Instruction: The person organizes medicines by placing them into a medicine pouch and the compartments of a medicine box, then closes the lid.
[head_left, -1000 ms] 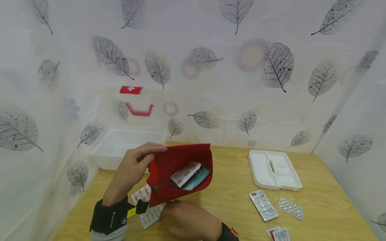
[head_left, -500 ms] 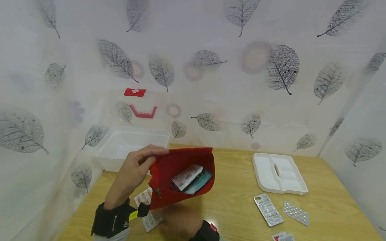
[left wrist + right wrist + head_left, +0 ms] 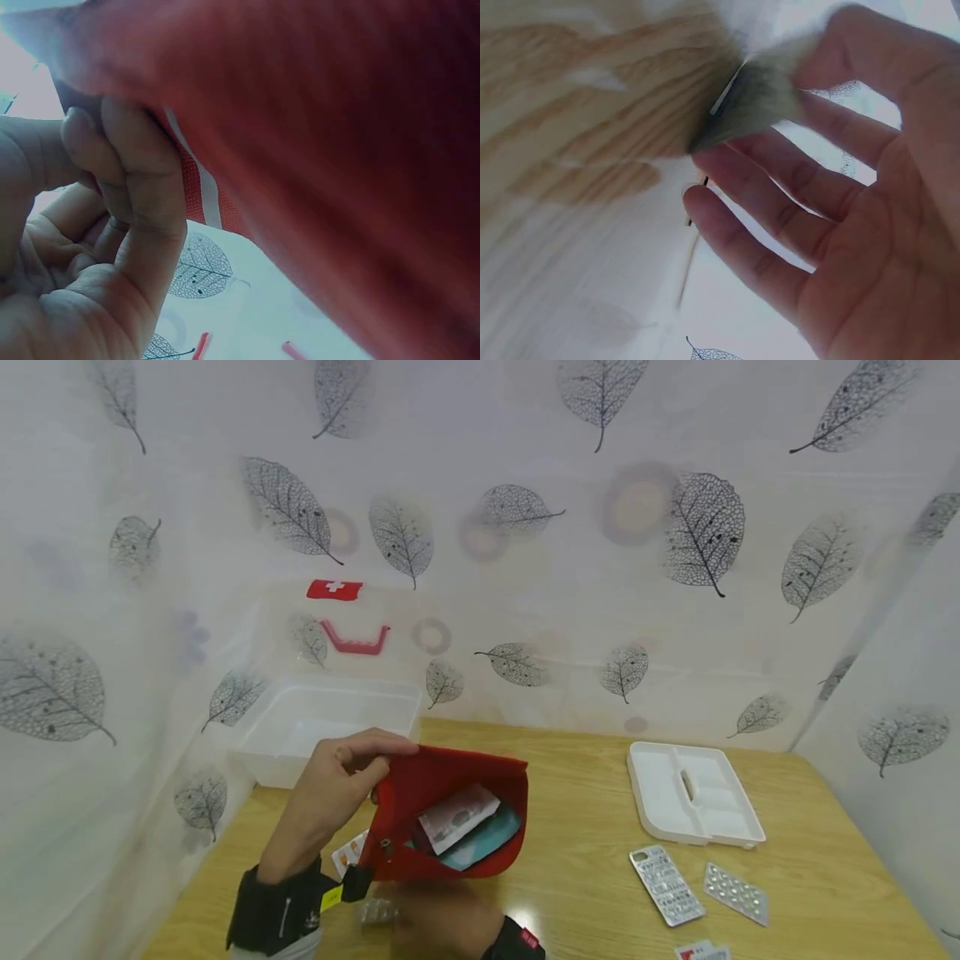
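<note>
My left hand (image 3: 330, 802) grips the left corner of a red zip pouch (image 3: 420, 863), thumb and fingers pinching its edge. The pouch is tipped with its mouth gaping towards me; a pale pink packet (image 3: 459, 820) and a teal packet (image 3: 483, 843) lie inside. Below the pouch, my right hand (image 3: 450, 917) is blurred and partly hidden in the head view. The right wrist view shows it pinching a thin, grey-green flat piece (image 3: 757, 105), too blurred to name. An orange-pill blister pack (image 3: 348, 853) and a silver blister pack (image 3: 377, 912) lie partly covered near the left wrist.
A clear plastic box (image 3: 262, 743) stands at back left, its lid with a red handle (image 3: 356, 639) upright behind. On the right are a white divided tray (image 3: 720, 802), a phone-shaped silver pill pack (image 3: 667, 885), another blister pack (image 3: 735, 893) and small sachets (image 3: 701, 952).
The pouch has tipped, its top edge coming down, so more of the packets shows. My right hand has shifted left beneath it over the last second. The left hand keeps its grip.
</note>
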Tool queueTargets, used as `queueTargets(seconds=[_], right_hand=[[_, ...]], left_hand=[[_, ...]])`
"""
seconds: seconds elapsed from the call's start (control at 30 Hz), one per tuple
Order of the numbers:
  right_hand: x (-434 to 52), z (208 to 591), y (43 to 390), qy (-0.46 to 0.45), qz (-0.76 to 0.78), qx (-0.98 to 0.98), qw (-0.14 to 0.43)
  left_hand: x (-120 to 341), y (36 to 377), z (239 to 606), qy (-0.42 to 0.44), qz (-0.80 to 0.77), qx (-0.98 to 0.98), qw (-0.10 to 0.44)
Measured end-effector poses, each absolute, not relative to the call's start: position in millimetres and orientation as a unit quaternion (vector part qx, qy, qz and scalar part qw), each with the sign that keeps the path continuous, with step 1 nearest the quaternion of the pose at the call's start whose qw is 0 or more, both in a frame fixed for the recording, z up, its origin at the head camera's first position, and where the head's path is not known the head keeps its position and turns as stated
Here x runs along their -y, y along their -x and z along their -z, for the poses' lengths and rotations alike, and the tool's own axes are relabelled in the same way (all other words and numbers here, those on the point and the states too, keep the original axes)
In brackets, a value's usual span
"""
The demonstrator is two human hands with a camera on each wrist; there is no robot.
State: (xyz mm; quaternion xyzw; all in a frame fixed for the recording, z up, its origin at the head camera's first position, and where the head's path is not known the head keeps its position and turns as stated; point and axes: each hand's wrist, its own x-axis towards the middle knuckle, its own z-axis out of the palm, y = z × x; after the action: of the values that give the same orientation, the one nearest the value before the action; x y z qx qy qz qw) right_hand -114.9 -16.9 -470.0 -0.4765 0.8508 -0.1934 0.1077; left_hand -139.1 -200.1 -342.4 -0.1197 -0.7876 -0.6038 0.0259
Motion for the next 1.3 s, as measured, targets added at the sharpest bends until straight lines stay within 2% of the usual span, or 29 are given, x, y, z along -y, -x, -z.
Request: queueTargets(seconds=[0.2,0.47,0.53,0.63,0.73,0.8,0.97,1.03,1.13,1.3], right_hand=[[20.3,466.0,108.5,0.483,0.172,-0.854,0.090],[-2.8,437.7,88.7,0.472,0.165,-0.841,0.207],[-14.3,424.0,83.3,0.486,0.183,-0.827,0.215],[-34.6,404.4,78.3,0.502,0.219,-0.813,0.198],[-59.4,389.2,77.9,0.506,0.252,-0.810,0.159],[-74.6,380.8,77.2,0.497,0.267,-0.819,0.104],[-96.3,369.5,76.5,0.453,0.281,-0.839,-0.109],[-97.7,368.2,78.2,0.435,0.281,-0.838,-0.173],[-95.9,366.9,81.0,0.420,0.279,-0.838,-0.211],[-89.0,366.3,83.9,0.398,0.269,-0.847,-0.227]], left_hand=[[198.8,141.0,344.1,0.134,0.614,0.777,0.036],[198.0,140.7,341.8,0.117,0.623,0.774,0.021],[197.7,140.1,339.9,0.108,0.625,0.773,0.014],[197.2,139.2,338.4,0.102,0.626,0.773,0.002],[196.3,137.6,338.1,0.103,0.626,0.773,-0.011],[195.9,136.5,337.9,0.103,0.624,0.774,-0.016],[193.4,137.5,337.7,0.111,0.623,0.774,-0.026],[192.9,137.6,337.6,0.118,0.622,0.773,-0.033],[191.8,137.4,337.9,0.133,0.618,0.774,-0.036],[188.5,136.8,339.5,0.154,0.612,0.774,-0.037]])
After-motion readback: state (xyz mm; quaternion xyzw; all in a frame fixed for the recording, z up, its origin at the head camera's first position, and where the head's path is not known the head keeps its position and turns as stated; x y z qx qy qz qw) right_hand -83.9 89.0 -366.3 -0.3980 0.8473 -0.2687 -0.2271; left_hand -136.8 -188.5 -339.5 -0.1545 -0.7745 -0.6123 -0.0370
